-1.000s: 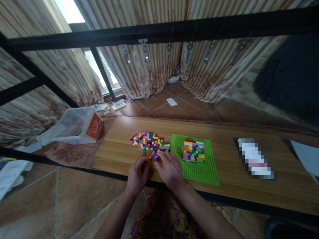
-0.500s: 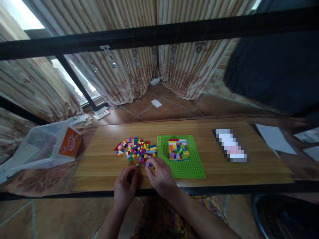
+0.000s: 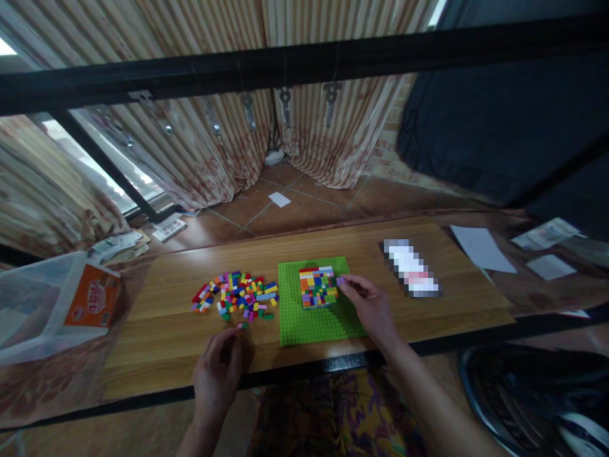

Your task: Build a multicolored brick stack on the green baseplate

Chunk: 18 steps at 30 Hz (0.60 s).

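Note:
In the head view, a small purple brick [image 3: 340, 280] is pinched between the thumb and fingers of my right hand [image 3: 368, 304]. That hand is just right of a square block of many-coloured bricks [image 3: 318, 289], which sits on a green baseplate [image 3: 304, 328]. My left hand [image 3: 219, 358] is at the table's front edge with its fingers curled and the thumb close to the index finger; anything between them is too small to tell. Ahead of its fingertips lie a few pink and green bricks [image 3: 242, 325]. Farther back spreads a pile of loose coloured bricks [image 3: 240, 292].
The wooden tabletop [image 3: 157, 330] carries a pixelated flat item [image 3: 413, 270] at the right. A clear plastic bin [image 3: 42, 298] with an orange label stands at the far left. White papers [image 3: 483, 247] lie beyond the right end, and a black metal bar [image 3: 238, 66] crosses above.
My right hand has carried the purple brick from beside the loose pile to the right side of the brick block. My left hand stays near the front edge. The view has turned right.

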### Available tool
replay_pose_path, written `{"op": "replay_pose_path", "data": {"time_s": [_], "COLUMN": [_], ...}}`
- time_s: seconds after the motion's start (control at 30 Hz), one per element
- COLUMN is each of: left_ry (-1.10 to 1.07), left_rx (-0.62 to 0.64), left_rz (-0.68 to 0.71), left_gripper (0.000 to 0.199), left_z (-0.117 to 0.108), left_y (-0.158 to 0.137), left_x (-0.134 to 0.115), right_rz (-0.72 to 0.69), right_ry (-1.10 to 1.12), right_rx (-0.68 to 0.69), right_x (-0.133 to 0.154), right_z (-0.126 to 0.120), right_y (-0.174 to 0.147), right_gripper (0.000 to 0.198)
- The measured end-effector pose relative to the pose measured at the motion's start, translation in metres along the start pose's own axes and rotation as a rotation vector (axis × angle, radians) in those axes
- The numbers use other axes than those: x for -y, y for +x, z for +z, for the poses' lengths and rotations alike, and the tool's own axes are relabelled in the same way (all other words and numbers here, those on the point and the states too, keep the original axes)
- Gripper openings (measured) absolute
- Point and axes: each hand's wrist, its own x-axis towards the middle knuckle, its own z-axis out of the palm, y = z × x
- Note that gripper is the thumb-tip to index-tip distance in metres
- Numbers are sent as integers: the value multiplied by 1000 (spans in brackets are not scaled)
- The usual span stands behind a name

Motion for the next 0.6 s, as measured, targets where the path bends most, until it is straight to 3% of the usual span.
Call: {"op": "replay_pose_path", "data": {"time_s": [0.27, 0.6], "left_ry": [31, 34], "left_rx": [-26, -26], "left_rz": [38, 16], "left_gripper": [20, 19], "left_z": [-1, 0], "left_y": [2, 2], "left_x": [-3, -7], "right_rz": [-32, 58], "right_ry": [-4, 72], "right_rx": [46, 11], "right_x": [-11, -10], "right_z": [13, 13], "right_y": [10, 12], "right_gripper": [29, 34]}}
